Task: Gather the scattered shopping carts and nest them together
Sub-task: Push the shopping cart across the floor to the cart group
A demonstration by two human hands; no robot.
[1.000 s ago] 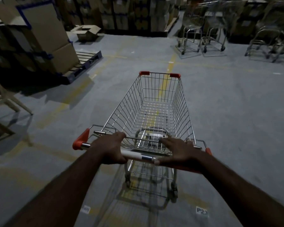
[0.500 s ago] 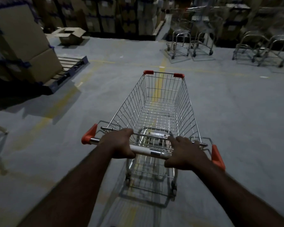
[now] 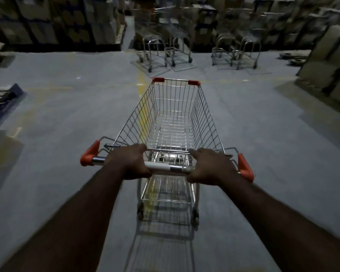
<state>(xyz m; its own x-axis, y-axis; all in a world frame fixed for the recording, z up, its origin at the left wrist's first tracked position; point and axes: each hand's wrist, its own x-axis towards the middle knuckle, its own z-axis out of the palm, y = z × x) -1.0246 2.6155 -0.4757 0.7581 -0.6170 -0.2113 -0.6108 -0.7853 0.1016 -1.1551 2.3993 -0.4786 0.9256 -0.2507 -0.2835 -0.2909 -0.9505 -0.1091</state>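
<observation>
On the grey floor, dead centre, a wire shopping cart is seen with its basket pointed toward 12 o'clock. Its handle bar, at 6 o'clock, is grasped by both grips. The left grip is clenched round the bar near the left orange cap, and the right grip is curled over it just inside the right orange cap. Well apart at 12 o'clock, a pair of parked carts is set side by side before stacked boxes. A second pair of carts is placed at 1 o'clock, blurred. A pallet is glimpsed at 9 o'clock, and cardboard stacks at 2 o'clock.
</observation>
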